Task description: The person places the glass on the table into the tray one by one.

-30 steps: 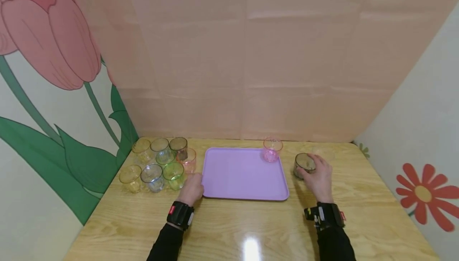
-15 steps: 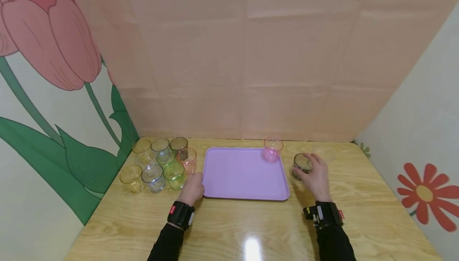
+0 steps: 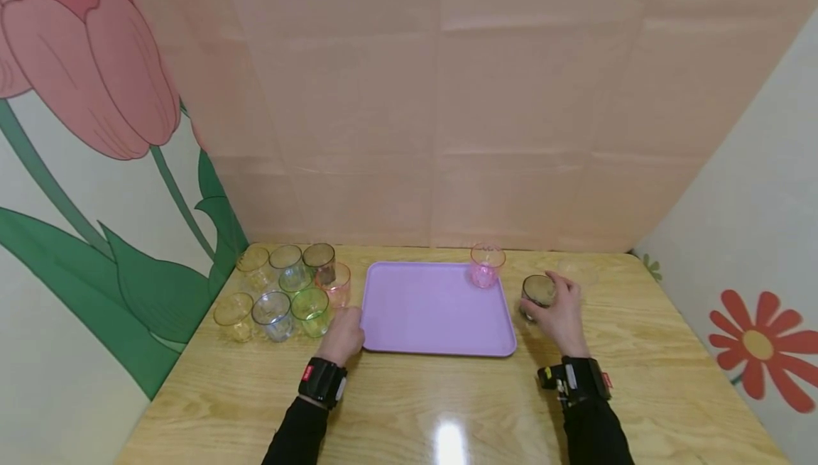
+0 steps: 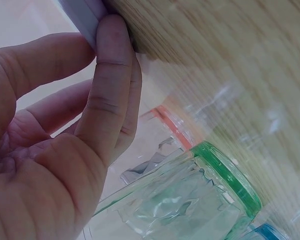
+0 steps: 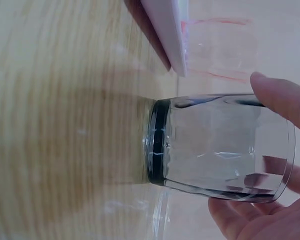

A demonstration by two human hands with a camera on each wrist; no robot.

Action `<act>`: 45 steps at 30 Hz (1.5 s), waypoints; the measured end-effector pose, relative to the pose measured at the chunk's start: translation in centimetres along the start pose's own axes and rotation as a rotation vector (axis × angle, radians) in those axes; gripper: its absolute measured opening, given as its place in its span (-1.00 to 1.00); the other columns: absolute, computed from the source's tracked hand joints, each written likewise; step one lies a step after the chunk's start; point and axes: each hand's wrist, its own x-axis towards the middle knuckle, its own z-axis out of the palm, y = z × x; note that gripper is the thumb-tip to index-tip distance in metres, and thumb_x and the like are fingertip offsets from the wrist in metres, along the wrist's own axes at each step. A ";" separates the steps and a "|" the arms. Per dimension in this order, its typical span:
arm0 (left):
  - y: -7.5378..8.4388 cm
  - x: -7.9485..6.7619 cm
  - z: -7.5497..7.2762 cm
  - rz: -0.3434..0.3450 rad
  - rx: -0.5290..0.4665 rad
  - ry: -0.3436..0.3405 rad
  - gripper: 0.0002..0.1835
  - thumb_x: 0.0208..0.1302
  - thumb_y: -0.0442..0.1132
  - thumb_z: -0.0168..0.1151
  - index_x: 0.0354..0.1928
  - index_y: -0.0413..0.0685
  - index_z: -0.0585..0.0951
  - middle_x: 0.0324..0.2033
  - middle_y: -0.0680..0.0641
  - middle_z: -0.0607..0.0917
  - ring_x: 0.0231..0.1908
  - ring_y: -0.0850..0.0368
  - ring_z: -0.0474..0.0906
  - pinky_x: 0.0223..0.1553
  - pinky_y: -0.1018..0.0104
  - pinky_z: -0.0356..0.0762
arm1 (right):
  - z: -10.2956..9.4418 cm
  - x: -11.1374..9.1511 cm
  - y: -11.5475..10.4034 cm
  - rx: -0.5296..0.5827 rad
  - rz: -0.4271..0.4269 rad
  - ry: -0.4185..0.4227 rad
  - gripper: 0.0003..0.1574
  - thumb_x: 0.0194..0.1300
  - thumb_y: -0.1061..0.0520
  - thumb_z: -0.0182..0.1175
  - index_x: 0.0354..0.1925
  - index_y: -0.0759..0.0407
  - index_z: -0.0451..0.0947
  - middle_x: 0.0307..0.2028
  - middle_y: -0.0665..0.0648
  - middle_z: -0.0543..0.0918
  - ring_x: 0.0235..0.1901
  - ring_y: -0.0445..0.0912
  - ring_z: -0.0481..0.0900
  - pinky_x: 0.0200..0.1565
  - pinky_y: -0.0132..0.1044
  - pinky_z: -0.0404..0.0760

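Note:
My right hand [image 3: 564, 314] grips a smoky grey glass tumbler [image 3: 534, 290] just right of the lilac tray. In the right wrist view, the thumb lies on one side of the tumbler [image 5: 215, 145] and the fingers on the other, near its rim; its dark, thick base is close over the wood. My left hand [image 3: 341, 337] pinches the tray's left edge near its front corner, and in the left wrist view thumb and fingertips meet at the tray edge [image 4: 85, 20]. A pink tumbler [image 3: 483, 277] stands upright on the tray [image 3: 434, 309] at its back right corner.
Left of the tray several tinted tumblers crowd together, among them a green one [image 3: 311, 314], a blue one [image 3: 275, 317], a yellow one [image 3: 233, 317] and an orange-pink one [image 3: 336, 287]. A faint clear glass [image 3: 584, 266] stands behind my right hand. Walls close the table's back and sides.
My right hand has shifted slightly left with the smoky tumbler, nearer the tray. The left hand and the tray have stayed in place.

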 end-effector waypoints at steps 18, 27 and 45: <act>0.2 -0.2 -0.2 0.025 -0.009 0.016 -0.85 -0.07 -0.60 0.09 -0.55 -0.27 0.57 -0.56 -0.16 0.63 -0.47 -0.04 0.58 -0.43 0.09 0.55 | 0.2 -0.1 0.2 0.203 0.183 -0.062 0.24 0.08 0.00 0.49 0.43 0.28 -0.10 0.28 0.42 0.34 0.28 0.28 0.33 0.17 0.06 0.45; 0.2 -0.4 -0.3 0.066 0.000 0.042 -0.83 -0.12 -0.60 0.07 -0.64 -0.22 0.51 -0.61 -0.14 0.60 -0.50 -0.06 0.56 -0.48 0.10 0.52 | 0.4 -0.1 -0.3 0.365 0.235 -0.052 0.29 0.02 -0.16 0.50 0.45 0.15 -0.06 0.28 0.32 0.24 0.23 0.13 0.37 -0.16 -0.57 0.49; -0.1 -0.2 -0.1 0.046 0.011 0.026 -0.85 -0.08 -0.59 0.09 -0.58 -0.24 0.55 -0.56 -0.17 0.62 -0.47 -0.08 0.58 -0.42 0.09 0.56 | 1.9 0.2 -2.3 0.550 0.302 -0.114 0.20 0.03 -0.09 0.51 0.44 0.13 0.04 0.30 0.28 0.40 0.25 0.05 0.40 -0.12 -0.57 0.55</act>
